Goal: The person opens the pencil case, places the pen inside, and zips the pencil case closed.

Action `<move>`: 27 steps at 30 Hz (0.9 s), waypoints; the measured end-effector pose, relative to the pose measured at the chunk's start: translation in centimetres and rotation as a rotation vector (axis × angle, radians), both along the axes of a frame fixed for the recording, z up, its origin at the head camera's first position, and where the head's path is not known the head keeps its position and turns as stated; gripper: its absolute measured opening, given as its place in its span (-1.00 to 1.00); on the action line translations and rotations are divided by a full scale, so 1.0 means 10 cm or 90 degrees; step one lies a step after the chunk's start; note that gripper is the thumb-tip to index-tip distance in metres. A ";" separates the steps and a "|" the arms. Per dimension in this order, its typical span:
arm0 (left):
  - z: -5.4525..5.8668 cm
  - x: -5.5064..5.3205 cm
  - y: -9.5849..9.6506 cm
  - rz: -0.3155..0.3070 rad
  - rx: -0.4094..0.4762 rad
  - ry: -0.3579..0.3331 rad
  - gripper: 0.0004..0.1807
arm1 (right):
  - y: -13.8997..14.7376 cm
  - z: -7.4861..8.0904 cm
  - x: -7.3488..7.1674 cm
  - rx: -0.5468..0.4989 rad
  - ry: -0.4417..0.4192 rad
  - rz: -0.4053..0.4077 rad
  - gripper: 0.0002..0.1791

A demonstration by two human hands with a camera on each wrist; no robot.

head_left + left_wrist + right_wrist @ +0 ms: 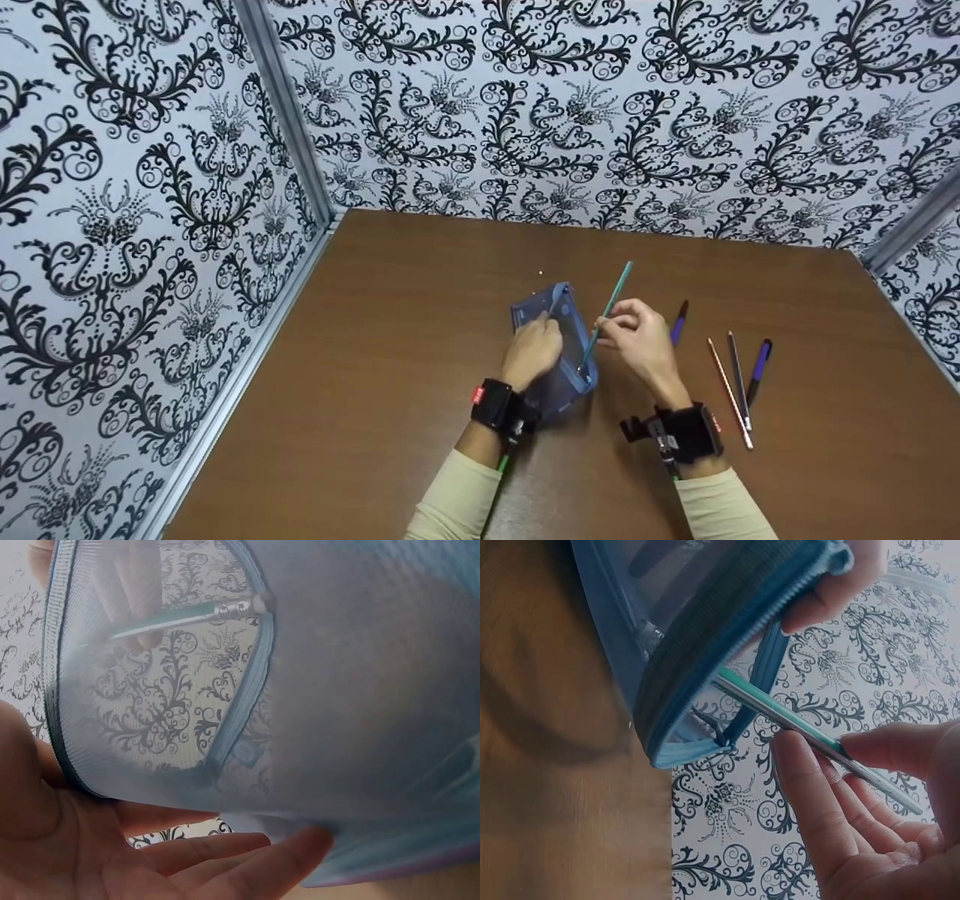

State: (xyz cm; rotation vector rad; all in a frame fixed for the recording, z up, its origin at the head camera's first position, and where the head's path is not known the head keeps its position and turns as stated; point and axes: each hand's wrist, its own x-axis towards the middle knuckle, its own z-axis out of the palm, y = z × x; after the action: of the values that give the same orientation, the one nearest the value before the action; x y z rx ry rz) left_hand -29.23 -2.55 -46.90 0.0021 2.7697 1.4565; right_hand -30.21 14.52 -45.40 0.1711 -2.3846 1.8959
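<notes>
Green pencil [618,286] slants through the open mouth of a see-through blue pouch [559,391], its lower end inside and its upper end sticking out above the right hand [639,341]. That hand pinches the pencil between thumb and fingertips, along the part outside the pouch. Through the mesh in the left wrist view, the eraser [263,604] and the silver band [231,610] show at the end that is inside.

The left hand [533,351] grips the pouch at its edge, some fingers stretched along its underside, and the pouch tilts above the brown table [360,337]. A blue zipper [769,652] runs round the opening.

On the table to the right, a purple pen [679,324] lies just past the right hand, partly hidden by it. Farther right, a pale pencil [729,391] and a dark pencil [738,371] lie close together, their lower ends near each other, with a purple and black pen [760,365] beside them. Black-and-white patterned walls [555,112] stand behind. Both wrists carry black straps, below which are beige sleeves [459,495].
</notes>
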 end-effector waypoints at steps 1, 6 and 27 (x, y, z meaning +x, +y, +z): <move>0.00 0.00 0.00 0.000 -0.003 0.001 -0.40 | 0.00 0.00 0.00 0.004 0.000 0.001 -0.80; 0.00 0.01 0.00 -0.002 -0.010 -0.005 -0.39 | -0.02 -0.02 0.01 0.020 -0.002 0.004 -0.80; 0.02 0.01 0.02 0.012 0.002 -0.015 -0.40 | -0.09 -0.13 -0.02 0.062 -0.007 0.022 -0.83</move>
State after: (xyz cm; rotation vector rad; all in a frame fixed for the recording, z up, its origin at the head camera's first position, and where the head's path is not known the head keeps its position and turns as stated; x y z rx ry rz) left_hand -29.10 -2.31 -46.69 -0.0397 2.7569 1.4544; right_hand -30.42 13.61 -46.71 0.2103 -2.4983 1.7996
